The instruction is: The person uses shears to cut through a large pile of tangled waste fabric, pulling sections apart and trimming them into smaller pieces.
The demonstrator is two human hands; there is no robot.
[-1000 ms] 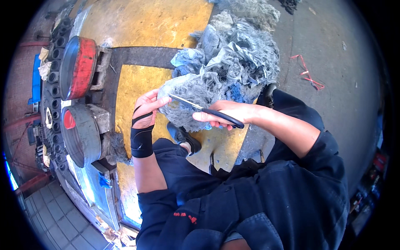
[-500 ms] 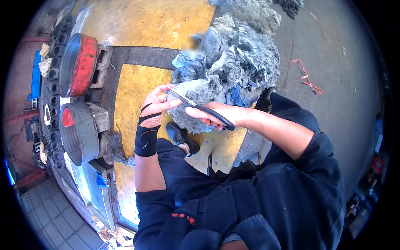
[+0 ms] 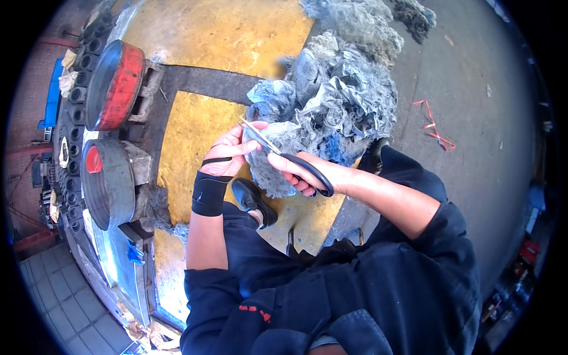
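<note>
In my right hand (image 3: 307,173) is a pair of scissors (image 3: 305,168) with dark handles, its blades slanting up and left toward my left hand. My left hand (image 3: 232,149) wears a black wrist wrap (image 3: 208,194) and pinches the edge of a thin grey netting-like cloth (image 3: 269,171). That cloth hangs below the blades, between both hands. Beyond it lies a large heap of crumpled grey and blue netting and cloth (image 3: 346,94). Whether the blades are biting into the cloth I cannot tell.
At left stand a red-banded round drum (image 3: 121,86) and a grey round drum (image 3: 121,183), beside concrete blocks (image 3: 148,92). Yellow floor panels (image 3: 201,130) lie under the work. A red strap (image 3: 432,123) lies on the grey floor at right. My shoe (image 3: 254,201) is below the cloth.
The scissors and my right hand have shifted slightly down relative to the heap, and the blades slant more steeply. The held cloth hangs lower and looks narrower. Both hands keep their grips.
</note>
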